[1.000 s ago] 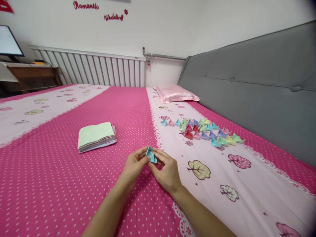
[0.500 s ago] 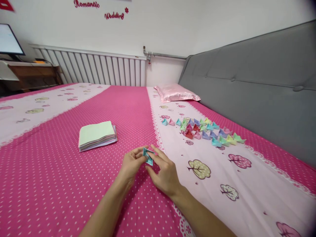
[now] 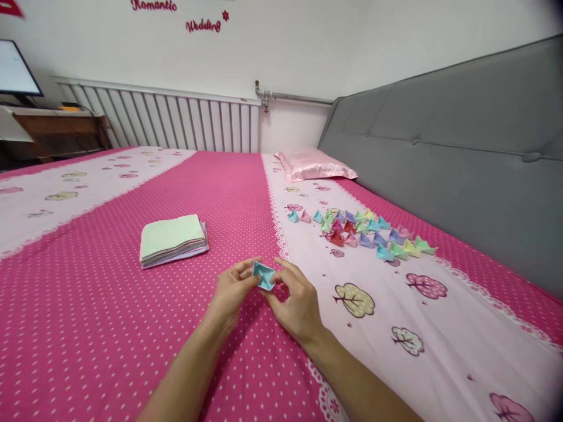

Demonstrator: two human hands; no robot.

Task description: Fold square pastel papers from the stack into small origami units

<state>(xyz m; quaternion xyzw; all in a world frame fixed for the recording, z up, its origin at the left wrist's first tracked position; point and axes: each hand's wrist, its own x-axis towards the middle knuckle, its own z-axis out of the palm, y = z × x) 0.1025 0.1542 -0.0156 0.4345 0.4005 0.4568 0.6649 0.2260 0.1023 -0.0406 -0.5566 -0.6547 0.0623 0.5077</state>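
Note:
Between my two hands is a small light-blue paper boat (image 3: 264, 274), its hollow top facing me. My left hand (image 3: 234, 291) pinches its left end with thumb and fingers. At the other end, my right hand (image 3: 297, 299) grips the boat between thumb and index finger, with another finger stretched out above. Both hands are held over the pink dotted bedspread (image 3: 246, 375). To the right, several folded paper boats (image 3: 365, 239) in blue, green, pink, red, purple and yellow stand in rows on the pale printed strip.
A stack of coloured paper sheets (image 3: 173, 239) with a pale green one on top lies left of my hands. Farther off are a pink pillow (image 3: 314, 164), a grey padded headboard (image 3: 457, 117) and a white radiator (image 3: 176, 120). A monitor (image 3: 16, 69) stands at the far left.
The boat has turned so its hollow opens more widely toward me. My right index finger has moved from inside the boat to its right end.

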